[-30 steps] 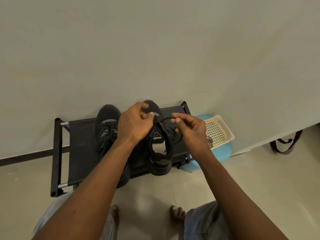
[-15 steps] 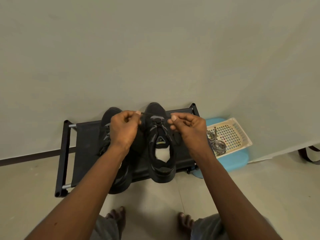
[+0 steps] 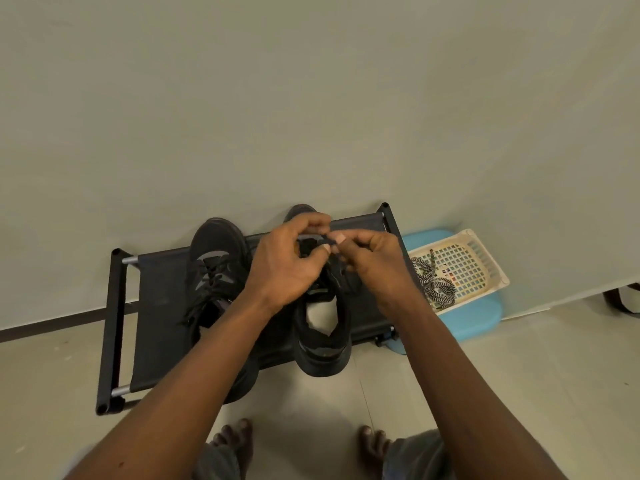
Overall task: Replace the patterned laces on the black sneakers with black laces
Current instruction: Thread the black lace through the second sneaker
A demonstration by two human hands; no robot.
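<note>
Left hand point(image 3: 287, 261) and right hand point(image 3: 377, 266) apparently pinch the limp, light black lace point(image 3: 312, 238), at twelve o'clock of the sneaker point(image 3: 325, 341); best gripped near its tip.

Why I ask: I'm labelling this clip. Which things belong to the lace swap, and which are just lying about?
In the job: left hand and right hand, pinching the black lace; the sneaker under them; the second sneaker; patterned laces in the basket.
Lying about: rack, blue plastic piece, bag.
</note>
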